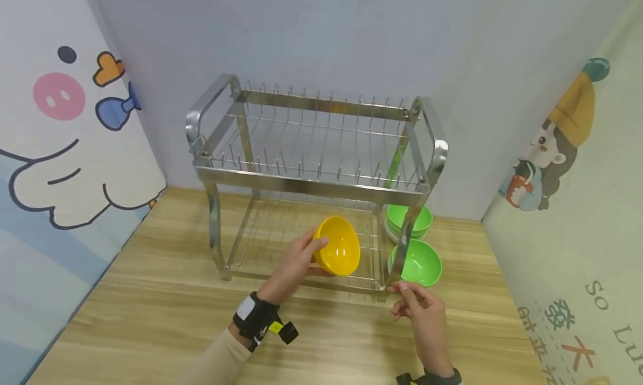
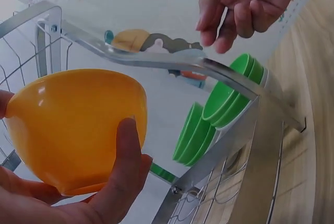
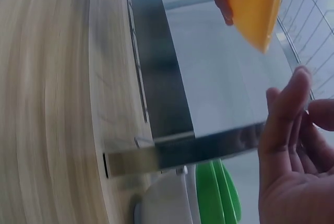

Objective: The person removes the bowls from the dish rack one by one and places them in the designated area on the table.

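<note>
A yellow bowl point(image 1: 342, 246) is gripped by my left hand point(image 1: 293, 266), thumb over its rim and fingers beneath. It is tilted, its hollow turned partly to the right, in front of the rack's lower tier. In the left wrist view, the fingers point(image 2: 125, 166) spread along the outside of the bowl. My right hand point(image 1: 426, 312) holds nothing; its fingers bend loosely beside the rack's front right foot. Just beyond that hand stands a stack of bowls with a green bowl point(image 1: 423, 263) on top, and a second green stack point(image 1: 409, 217) sits behind it.
A two-tier metal dish rack point(image 1: 311, 185) stands on the wooden table point(image 1: 166, 318), upright wire prongs along its upper tier. Its right front leg point(image 1: 402, 248) rises between the lower tier and the green bowls. A grey wall point(image 1: 321, 33) is behind, with printed panels on both sides.
</note>
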`<act>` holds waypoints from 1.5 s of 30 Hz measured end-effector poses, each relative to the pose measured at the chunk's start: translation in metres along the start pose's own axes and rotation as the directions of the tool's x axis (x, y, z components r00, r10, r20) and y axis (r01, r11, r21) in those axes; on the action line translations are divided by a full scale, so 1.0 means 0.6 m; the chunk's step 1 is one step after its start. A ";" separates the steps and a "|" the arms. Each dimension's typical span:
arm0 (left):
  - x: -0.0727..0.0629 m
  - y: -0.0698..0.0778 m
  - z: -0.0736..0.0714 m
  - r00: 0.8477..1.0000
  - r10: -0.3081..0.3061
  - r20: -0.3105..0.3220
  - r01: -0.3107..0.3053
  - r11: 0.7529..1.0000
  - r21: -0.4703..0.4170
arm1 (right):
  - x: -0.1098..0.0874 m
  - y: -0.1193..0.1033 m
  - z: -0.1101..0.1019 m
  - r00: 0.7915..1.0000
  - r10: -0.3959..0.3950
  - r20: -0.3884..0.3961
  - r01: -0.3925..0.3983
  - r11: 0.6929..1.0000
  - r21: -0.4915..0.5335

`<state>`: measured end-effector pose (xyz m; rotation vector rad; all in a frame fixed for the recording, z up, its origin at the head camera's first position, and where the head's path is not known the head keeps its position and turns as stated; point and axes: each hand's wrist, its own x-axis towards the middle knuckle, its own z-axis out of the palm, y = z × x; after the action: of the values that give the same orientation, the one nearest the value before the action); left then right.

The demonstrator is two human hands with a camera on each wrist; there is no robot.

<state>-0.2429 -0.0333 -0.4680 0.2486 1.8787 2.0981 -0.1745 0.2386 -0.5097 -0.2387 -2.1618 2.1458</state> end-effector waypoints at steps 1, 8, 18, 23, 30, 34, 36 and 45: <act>-0.005 0.000 0.002 1.000 -0.004 0.012 0.005 1.000 -0.007 | -0.001 -0.001 0.005 1.000 -0.010 0.020 0.010 1.000 0.002; -0.038 -0.015 0.024 0.993 -0.054 0.105 0.056 0.998 -0.019 | -0.010 -0.009 0.034 0.990 -0.034 0.136 0.030 0.999 0.026; -0.074 -0.039 0.050 0.971 -0.116 0.208 0.138 0.986 -0.097 | -0.026 0.003 0.057 0.992 0.026 0.126 -0.027 1.000 0.007; -0.086 -0.054 0.054 0.968 -0.130 0.214 0.164 0.974 -0.154 | -0.028 0.008 0.058 0.994 0.014 0.110 -0.013 1.000 -0.009; -0.095 -0.062 0.056 0.955 -0.146 0.257 0.198 0.961 -0.191 | -0.031 0.010 0.048 0.994 0.008 0.112 -0.005 1.000 -0.026; -0.099 -0.061 0.058 0.948 -0.142 0.285 0.199 0.963 -0.180 | -0.031 0.007 0.035 0.995 0.017 0.101 -0.014 0.999 -0.031; -0.101 -0.061 0.056 0.951 -0.120 0.286 0.174 0.970 -0.170 | -0.029 0.003 0.025 0.996 0.020 0.087 -0.016 0.999 -0.038; -0.115 -0.061 0.018 0.980 -0.045 0.193 0.061 0.995 -0.078 | -0.006 -0.023 -0.044 0.993 0.057 -0.100 -0.060 0.998 -0.034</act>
<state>-0.1705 -0.0437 -0.4973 0.3619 1.6661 2.0331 -0.1668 0.2642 -0.4955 -0.4069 -2.1673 2.0778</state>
